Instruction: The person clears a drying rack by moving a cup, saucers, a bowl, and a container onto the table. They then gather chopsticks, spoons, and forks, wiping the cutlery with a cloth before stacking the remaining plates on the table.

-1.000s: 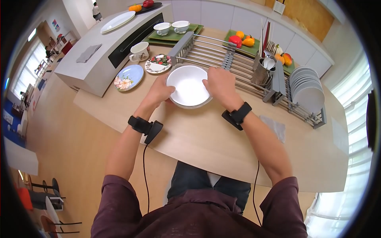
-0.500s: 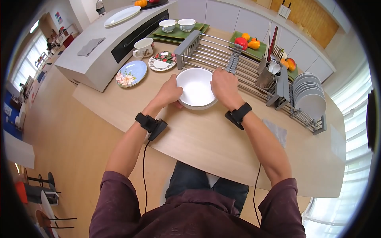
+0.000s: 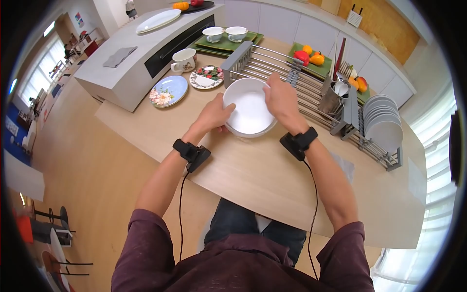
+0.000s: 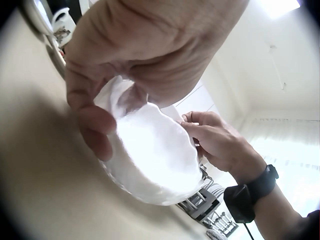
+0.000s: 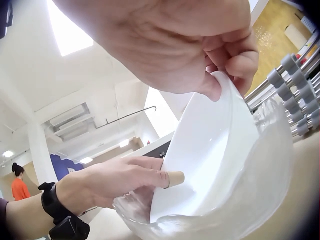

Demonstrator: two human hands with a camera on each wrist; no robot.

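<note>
A white bowl (image 3: 250, 111) is held over the table, in front of the dish rack. In the right wrist view it sits tilted inside a clear glass bowl (image 5: 270, 172) with a wavy rim. My right hand (image 3: 283, 101) pinches the white bowl's right rim between thumb and fingers. On the other side, my left hand (image 3: 214, 115) grips the nested bowls. Its thumb, with a tan wrap (image 5: 175, 179) on the tip, lies over the inside of the white bowl. The left fingers curl round the outside, partly hidden in the head view.
Behind the bowls runs a metal dish rack (image 3: 275, 62) with a cutlery holder (image 3: 332, 100) and several white plates (image 3: 384, 129). A blue flowered plate (image 3: 170, 90), a patterned plate (image 3: 206, 83) and a mug (image 3: 185, 60) stand left. A grey cloth (image 3: 343, 167) lies right.
The white bowl now looks more tilted, its right side raised with my right hand. My left thumb reaches further over its inside. The whole head view has shifted slightly.
</note>
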